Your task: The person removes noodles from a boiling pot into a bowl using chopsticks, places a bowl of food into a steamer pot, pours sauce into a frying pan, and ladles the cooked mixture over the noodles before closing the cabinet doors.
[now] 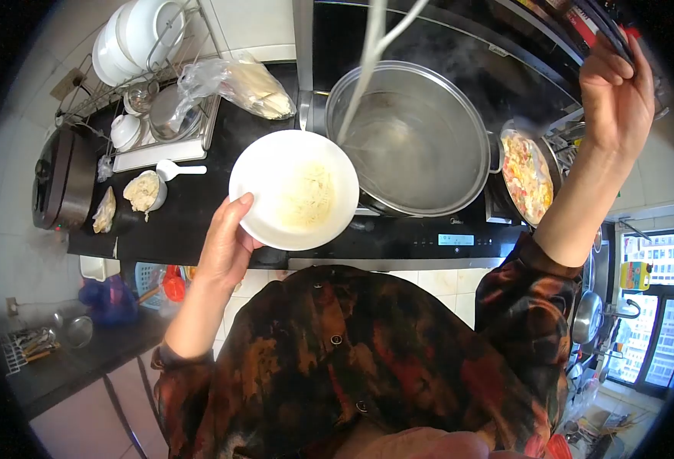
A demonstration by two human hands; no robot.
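Note:
In the head view my left hand (230,239) grips the rim of a white bowl (264,180), thumb on the near left edge. The bowl is tilted toward me and has a thin yellowish residue inside. Right beside it stands a large steel pot (421,145) of cloudy, steaming liquid. A long pale strip (369,57), forked at the top, hangs from above down to the pot's left rim; I cannot tell what it is. My right hand (616,84) is raised at the upper right, fingers curled at a dark edge. What it holds is unclear.
A pan of colourful chopped food (526,176) stands right of the pot. To the left are a plastic bag (253,88), a small cup of pale paste (144,191), a white spoon (180,170), a dish rack (157,157) and a dark cooker (65,180).

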